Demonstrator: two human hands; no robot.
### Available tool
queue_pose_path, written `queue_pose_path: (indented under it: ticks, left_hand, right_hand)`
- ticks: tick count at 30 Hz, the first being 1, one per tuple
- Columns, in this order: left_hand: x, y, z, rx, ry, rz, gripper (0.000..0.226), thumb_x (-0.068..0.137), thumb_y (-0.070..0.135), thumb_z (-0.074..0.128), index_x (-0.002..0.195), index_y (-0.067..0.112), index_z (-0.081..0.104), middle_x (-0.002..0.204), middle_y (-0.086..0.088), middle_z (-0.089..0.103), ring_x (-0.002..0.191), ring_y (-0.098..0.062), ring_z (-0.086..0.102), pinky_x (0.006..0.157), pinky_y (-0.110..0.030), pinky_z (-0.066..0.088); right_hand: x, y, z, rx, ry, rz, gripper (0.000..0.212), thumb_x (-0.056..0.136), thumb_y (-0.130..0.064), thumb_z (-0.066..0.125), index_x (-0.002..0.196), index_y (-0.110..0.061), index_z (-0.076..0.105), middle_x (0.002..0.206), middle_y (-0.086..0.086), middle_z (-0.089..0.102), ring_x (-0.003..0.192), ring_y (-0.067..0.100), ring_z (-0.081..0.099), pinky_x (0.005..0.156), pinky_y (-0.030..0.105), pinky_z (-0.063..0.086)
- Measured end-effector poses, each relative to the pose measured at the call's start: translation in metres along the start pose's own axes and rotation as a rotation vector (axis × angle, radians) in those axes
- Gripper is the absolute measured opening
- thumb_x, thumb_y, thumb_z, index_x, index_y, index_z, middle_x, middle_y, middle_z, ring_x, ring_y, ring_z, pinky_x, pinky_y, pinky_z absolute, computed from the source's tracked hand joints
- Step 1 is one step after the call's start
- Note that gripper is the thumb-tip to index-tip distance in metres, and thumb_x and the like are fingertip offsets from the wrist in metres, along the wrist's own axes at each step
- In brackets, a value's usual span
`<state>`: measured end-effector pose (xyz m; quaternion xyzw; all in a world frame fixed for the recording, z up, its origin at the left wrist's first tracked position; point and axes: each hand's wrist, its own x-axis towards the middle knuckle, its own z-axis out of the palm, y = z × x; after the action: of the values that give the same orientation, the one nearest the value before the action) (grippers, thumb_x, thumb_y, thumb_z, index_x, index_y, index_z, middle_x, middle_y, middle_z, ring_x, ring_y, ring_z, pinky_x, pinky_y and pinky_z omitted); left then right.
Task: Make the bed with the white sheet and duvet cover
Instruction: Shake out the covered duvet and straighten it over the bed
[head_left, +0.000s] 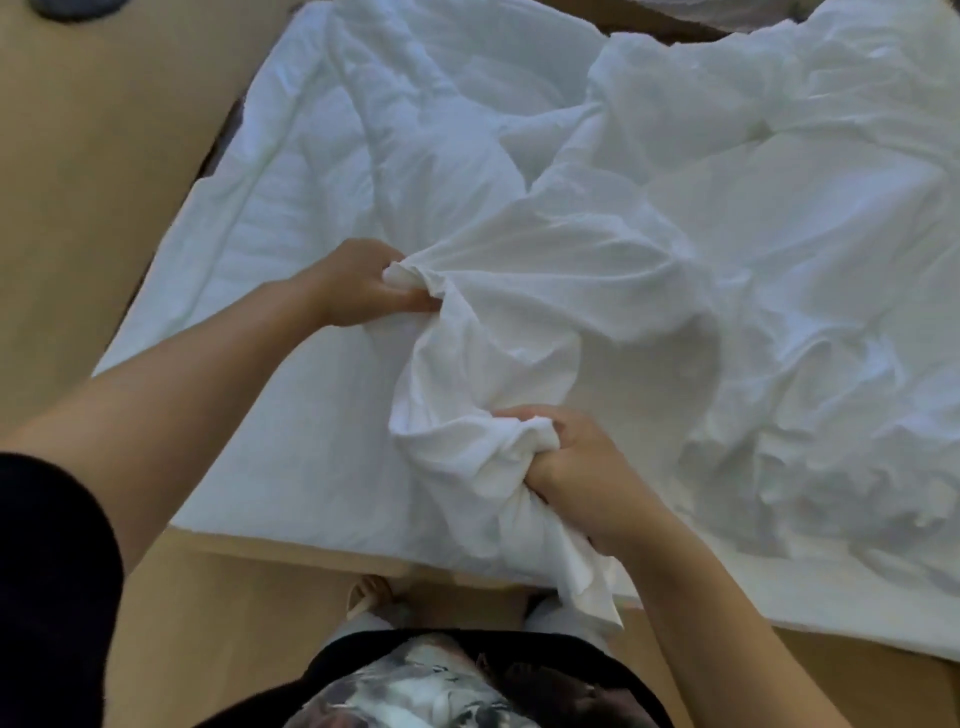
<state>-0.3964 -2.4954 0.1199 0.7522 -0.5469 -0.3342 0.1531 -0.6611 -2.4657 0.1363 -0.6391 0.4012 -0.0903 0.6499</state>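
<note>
Surface: a tan wooden surface showed to the left of both hands and below them. It was bare wood; whether it was floor or platform could not be told.

Item 1: duvet, white, stitched in lines. It lay flat on the wood, beneath and beyond the left fingers.

Item 2: duvet cover, white, thin and heavily creased. It was heaped over the duvet to the right of both sets of fingers, with a gathered fold running between them. One loose end hung below the right fingers, past the duvet's near edge. What lay inside the cover, if anything, could not be told.

Item 3: left hand, fingers curled tight round a bunched corner of the cover.

Item 4: right hand, nearer the body, fingers closed round a thick wad of the same cover.

Item 5: dark object, cut off at the top edge, well apart from the left fingers, on the wood; kind not clear.

Item 6: one foot on the wood, below the hands.

Item 7: black top with a pale print, worn by the person.
</note>
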Motion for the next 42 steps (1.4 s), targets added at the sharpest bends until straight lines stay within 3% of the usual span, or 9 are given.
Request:
queue_pose_path:
  ticks: [3, 7, 11, 15, 19, 26, 31, 36, 42]
  left_hand:
    - [-0.032, -0.052, -0.035, 0.085, 0.057, 0.125, 0.044, 0.046, 0.071, 0.054, 0.060, 0.029, 0.050, 0.063, 0.014, 0.055, 0.060, 0.004, 0.049, 0.053, -0.015, 0.036]
    - [-0.046, -0.118, -0.007, 0.048, 0.025, 0.093, 0.043, 0.065, 0.051, 0.070, 0.092, 0.020, 0.058, 0.086, 0.003, 0.061, 0.080, -0.020, 0.059, 0.065, -0.029, 0.040]
    - [-0.062, -0.180, 0.102, -0.286, -0.063, -0.521, 0.062, 0.088, 0.040, 0.056, 0.139, 0.012, 0.036, 0.134, -0.012, 0.044, 0.118, -0.031, 0.050, 0.095, -0.034, 0.042]
    - [-0.125, -0.203, 0.162, -0.962, -0.244, -0.945, 0.056, 0.092, 0.057, 0.042, 0.122, 0.012, 0.054, 0.118, 0.001, 0.054, 0.107, -0.023, 0.058, 0.074, -0.028, 0.045]
    - [-0.175, -0.218, 0.138, -1.171, -0.439, -0.856, 0.036, 0.078, 0.052, 0.053, 0.079, 0.017, 0.060, 0.067, 0.002, 0.068, 0.059, -0.010, 0.066, 0.053, -0.019, 0.051]
    - [-0.185, -0.244, 0.031, -0.864, -0.196, -0.588, 0.048, 0.089, 0.006, 0.047, 0.042, 0.014, 0.042, 0.031, 0.008, 0.035, 0.026, -0.004, 0.032, 0.030, -0.011, 0.024]
    - [-0.174, -0.289, -0.023, -0.668, -0.072, -0.481, 0.034, 0.085, 0.011, 0.053, 0.053, 0.015, 0.041, 0.042, 0.006, 0.041, 0.039, -0.008, 0.037, 0.038, -0.018, 0.029]
    - [-0.139, -0.364, 0.055, -0.309, -0.113, -0.533, 0.022, 0.092, 0.019, 0.052, 0.072, 0.011, 0.057, 0.073, -0.004, 0.052, 0.073, -0.019, 0.047, 0.061, -0.028, 0.032]
    - [-0.116, -0.396, 0.115, -0.504, 0.062, -0.640, 0.032, 0.098, 0.033, 0.043, 0.076, 0.014, 0.054, 0.075, 0.002, 0.053, 0.074, -0.017, 0.049, 0.060, -0.026, 0.035]
  right_hand:
    - [0.003, -0.007, 0.055, -0.151, -0.199, 0.087, 0.019, 0.074, -0.007, 0.051, 0.081, 0.003, 0.065, 0.069, 0.002, 0.061, 0.065, 0.007, 0.055, 0.060, 0.024, 0.044]
    - [0.035, 0.011, 0.124, -0.395, -0.297, 0.191, 0.021, 0.084, -0.010, 0.048, 0.067, -0.006, 0.058, 0.067, 0.006, 0.059, 0.066, 0.012, 0.051, 0.057, 0.027, 0.040]
    - [0.064, 0.082, 0.215, -0.460, -0.189, 0.230, 0.040, 0.072, -0.027, 0.033, 0.088, -0.006, 0.062, 0.089, 0.013, 0.066, 0.085, 0.028, 0.059, 0.063, 0.027, 0.032]
    - [0.052, 0.121, 0.276, -0.263, 0.060, 0.284, 0.048, 0.070, -0.026, 0.040, 0.111, -0.016, 0.061, 0.094, -0.003, 0.065, 0.082, 0.012, 0.054, 0.066, 0.022, 0.033]
    - [0.055, 0.118, 0.303, -0.194, 0.186, 0.254, 0.052, 0.071, -0.027, 0.047, 0.120, -0.017, 0.060, 0.096, -0.010, 0.061, 0.087, 0.010, 0.057, 0.074, 0.021, 0.043]
    - [0.073, 0.035, 0.360, 0.066, 0.104, 0.068, 0.018, 0.070, -0.023, 0.051, 0.080, -0.038, 0.050, 0.063, -0.024, 0.056, 0.062, -0.002, 0.054, 0.055, 0.014, 0.044]
    - [0.113, 0.025, 0.401, 0.015, -0.048, -0.007, 0.037, 0.079, -0.010, 0.058, 0.110, -0.028, 0.051, 0.089, -0.021, 0.060, 0.079, -0.001, 0.057, 0.070, 0.019, 0.049]
    - [0.168, 0.093, 0.423, -0.301, -0.263, 0.245, 0.086, 0.085, -0.016, 0.059, 0.152, -0.019, 0.006, 0.151, 0.002, 0.029, 0.138, 0.018, 0.031, 0.112, 0.034, 0.031]
    - [0.210, 0.126, 0.401, -0.333, -0.322, 0.357, 0.079, 0.089, -0.011, 0.055, 0.152, -0.026, 0.009, 0.132, -0.001, 0.047, 0.116, 0.011, 0.047, 0.080, 0.009, 0.037]
